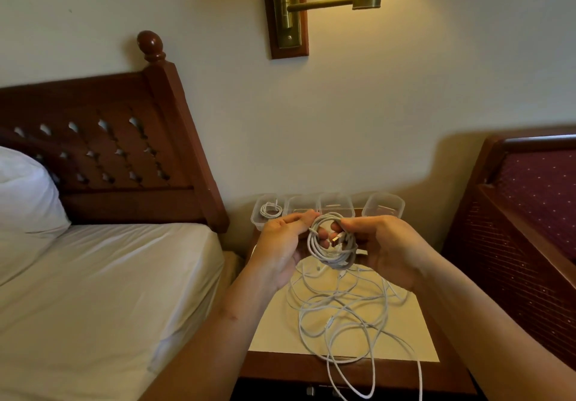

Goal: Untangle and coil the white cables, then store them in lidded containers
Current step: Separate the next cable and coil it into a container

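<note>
Both hands met above the bench, holding a coil of white cable between them. The left hand pinched the coil's rim at about 10 o'clock, its fingers closed on the strands there. The right hand gripped the rim at about 2 o'clock, its fingers curled through the loop and clamped on the turns. A plug end sat inside the ring, just beside the right fingertips, so the person was probably tucking or wrapping the tail to keep the loops from springing apart. Holding the ring from two opposite sides would keep its turns stacked while that end was dealt with.

Below the coil, at 6 o'clock from the hands, a loose tangle of more white cable lay spread over the bench, with one strand hanging past the front edge. That part of the job seemed far from done.

At 12 o'clock, against the wall, stood a row of clear tubs. The left tub already held a small coiled cable; the middle tubs and the right tub looked empty, though glare made that hard to confirm. No lids could be made out. The tubs stood just behind the hands, likely so a finished coil could go straight in.
</note>
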